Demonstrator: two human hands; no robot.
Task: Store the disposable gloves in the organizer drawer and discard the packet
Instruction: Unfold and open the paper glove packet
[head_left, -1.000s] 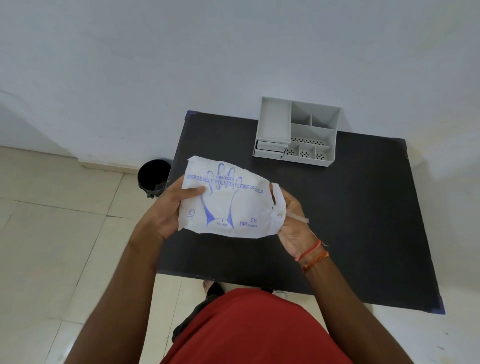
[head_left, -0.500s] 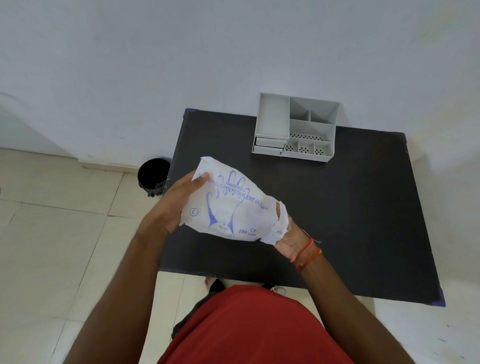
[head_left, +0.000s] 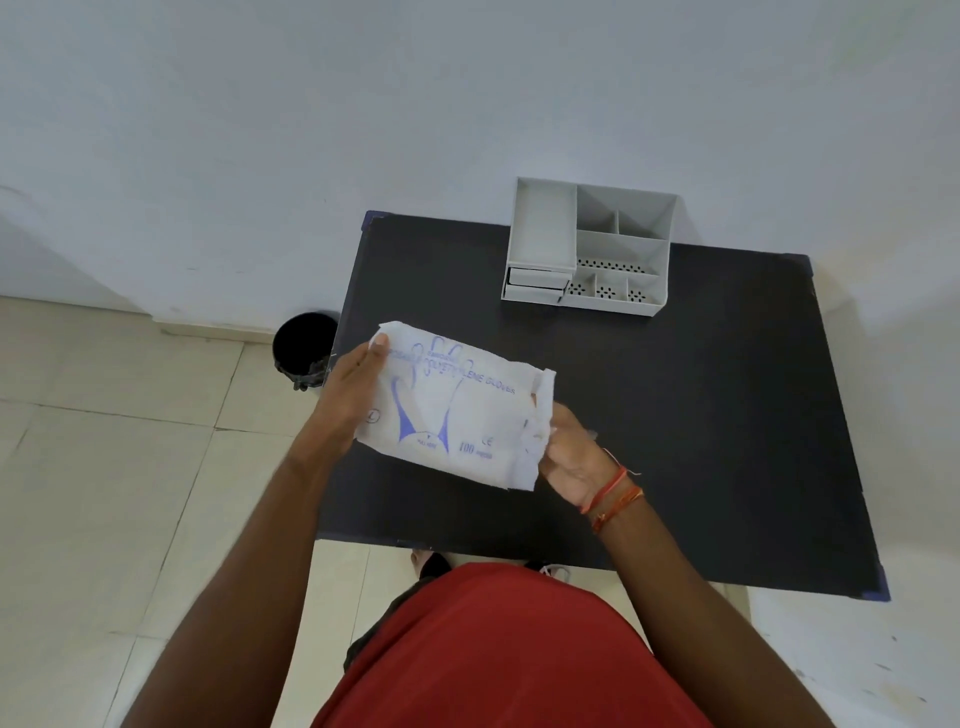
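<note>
**A:** White paper packet printed with blue glove outlines and lettering (head_left: 452, 410), and it's on the move! A second ago it sat nearly level, print square to the camera. Now its right end has dropped and the whole thing slants, high at ten o'clock, low at four.

**B:** Where is it exactly?

**A:** Held in the air over the near-left part of the black rectangular table (head_left: 727, 415), between both hands, not resting on anything. The left hand (head_left: 353, 395) clamps the left edge, fingers pressed together behind the paper, thumb on the front near the top corner.

**B:** And the right?

**A:** The right hand (head_left: 571, 457), red and orange threads at the wrist, has gone from gripping the end to working at it. The fingers curl into the crumpled, torn-looking right end. Whether they pinch paper or a glove inside, I cannot tell; the flap covers the fingertips.

**B:** So what does that mean?

**A:** My read: the packet is being opened, the hand about to draw the gloves out. No glove shows yet.

**B:** The destination?

**A:** The grey plastic desk organizer with open compartments and small drawers (head_left: 587, 244) stands at twelve o'clock, well apart, at the table's far edge. Both drawers at its lower left look closed, so one needs pulling out first. The black round bin on the floor (head_left: 305, 345) waits at nine o'clock, just beside the table's left edge.
</note>
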